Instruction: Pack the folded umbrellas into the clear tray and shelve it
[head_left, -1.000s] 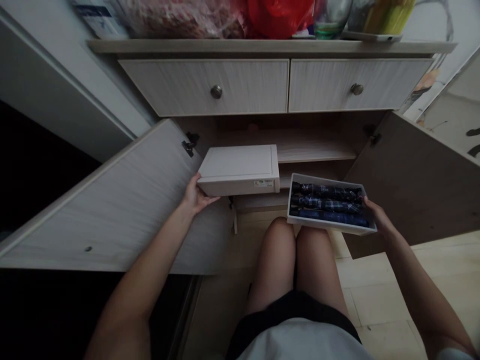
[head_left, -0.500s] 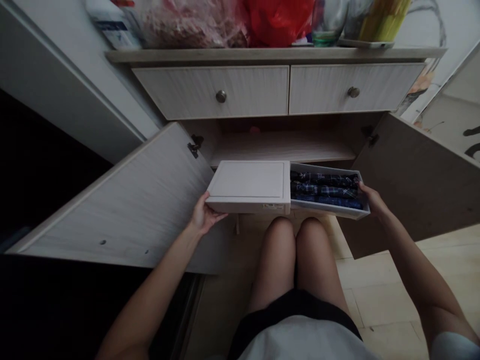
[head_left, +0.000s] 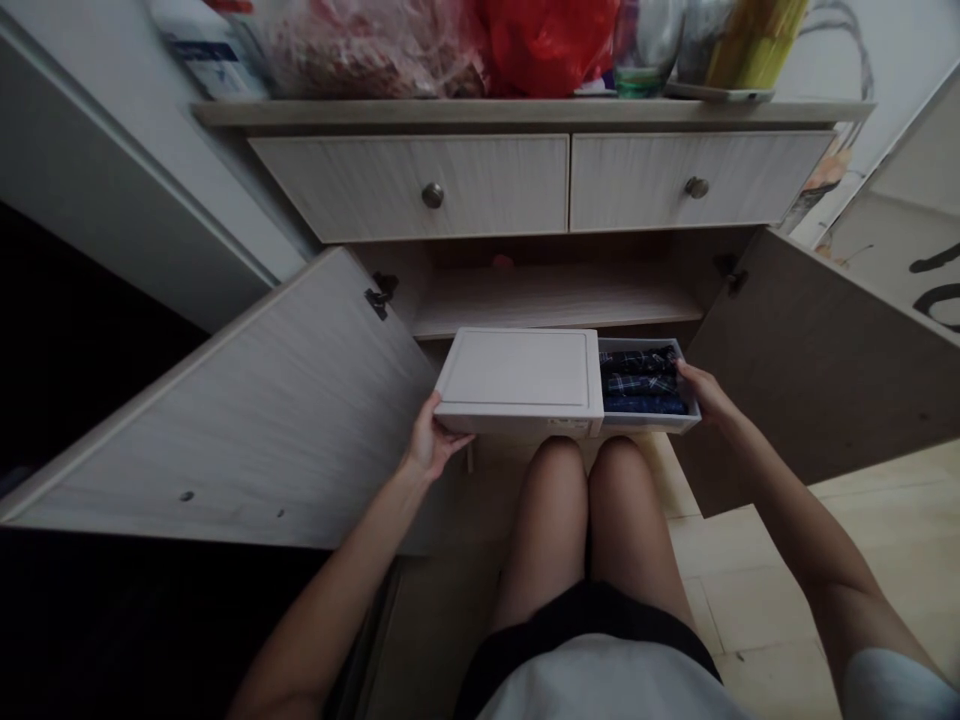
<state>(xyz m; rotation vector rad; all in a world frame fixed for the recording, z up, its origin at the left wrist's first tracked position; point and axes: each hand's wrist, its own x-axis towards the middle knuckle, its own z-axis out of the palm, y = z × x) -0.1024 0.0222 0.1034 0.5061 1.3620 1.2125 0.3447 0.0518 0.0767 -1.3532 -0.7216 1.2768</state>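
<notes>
A white storage box [head_left: 517,368] is held level above my knees, in front of the open cabinet. Its drawer [head_left: 660,424] sticks partway out to the right. Inside lie dark blue plaid rolls of folded cloth [head_left: 641,384], side by side; their left ends are hidden under the box. My left hand [head_left: 433,437] grips the box's left end, thumb at the side and fingers beneath. At the drawer's outer end, my right hand [head_left: 706,392] is closed on the end wall, thumb at the rim.
Open cabinet doors stand left [head_left: 247,420] and right [head_left: 817,370]. Behind the box is a cabinet shelf [head_left: 555,297] with a small pink thing at the back. Two shut drawers with knobs sit above. Bags, a bottle [head_left: 206,55] and a glass [head_left: 646,55] crowd the top.
My right hand has moved left, pushing the drawer farther into the box, so less of the cloth shows. My left hand and the box have shifted slightly right.
</notes>
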